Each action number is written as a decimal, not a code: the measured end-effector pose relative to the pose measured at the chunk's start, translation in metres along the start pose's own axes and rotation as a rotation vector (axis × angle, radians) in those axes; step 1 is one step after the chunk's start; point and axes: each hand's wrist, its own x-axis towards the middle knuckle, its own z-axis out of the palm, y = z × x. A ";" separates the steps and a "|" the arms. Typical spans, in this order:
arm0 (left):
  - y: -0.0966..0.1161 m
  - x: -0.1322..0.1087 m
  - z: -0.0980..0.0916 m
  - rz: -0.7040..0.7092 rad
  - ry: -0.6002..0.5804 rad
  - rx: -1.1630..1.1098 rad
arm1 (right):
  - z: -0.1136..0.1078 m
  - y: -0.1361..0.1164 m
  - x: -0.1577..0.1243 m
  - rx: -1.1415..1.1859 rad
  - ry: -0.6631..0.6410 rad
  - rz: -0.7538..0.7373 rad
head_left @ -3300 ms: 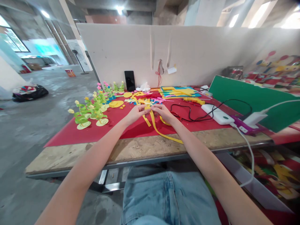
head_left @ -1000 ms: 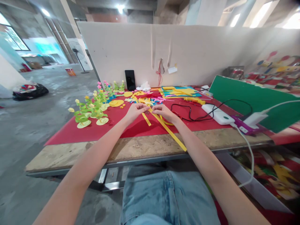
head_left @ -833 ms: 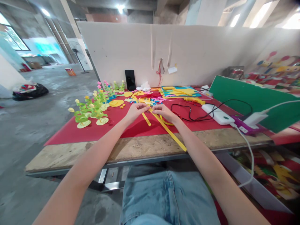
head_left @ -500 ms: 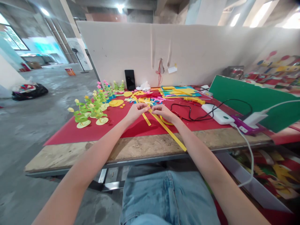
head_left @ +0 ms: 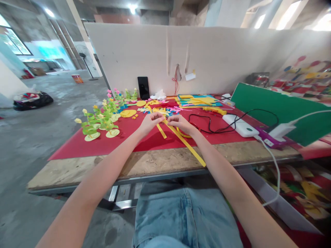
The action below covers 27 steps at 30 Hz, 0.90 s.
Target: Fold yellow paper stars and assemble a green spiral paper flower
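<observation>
Over the red table cover, my left hand [head_left: 153,122] and my right hand [head_left: 179,122] meet with their fingertips almost touching. Both are closed in a pinch on a long yellow strip [head_left: 186,145], whose free end slants down to the right past the table edge. A shorter yellow strip [head_left: 161,131] sticks out below my left fingers; whether it joins the long one is hidden. Just behind the hands lies a heap of yellow, pink and blue scraps [head_left: 157,106]. To the left stand several green spiral plants [head_left: 103,119] on round pale yellow bases.
A yellow-handled glue gun [head_left: 214,110] lies at right, near a black cable and a white power strip [head_left: 239,125]. A green board [head_left: 281,113] leans on the right. At the back a phone [head_left: 143,88] stands against the white panel [head_left: 134,51]; coloured sheets [head_left: 199,101] lie nearby.
</observation>
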 end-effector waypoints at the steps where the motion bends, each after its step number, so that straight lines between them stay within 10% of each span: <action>1: 0.000 0.000 0.000 -0.001 -0.005 -0.001 | 0.000 0.000 0.000 -0.003 -0.003 -0.001; 17: 0.013 -0.004 -0.004 0.009 -0.052 0.116 | 0.000 -0.002 -0.002 0.026 -0.078 0.016; 27: 0.002 0.001 -0.001 -0.059 -0.075 -0.150 | 0.000 -0.002 -0.001 0.062 0.127 -0.021</action>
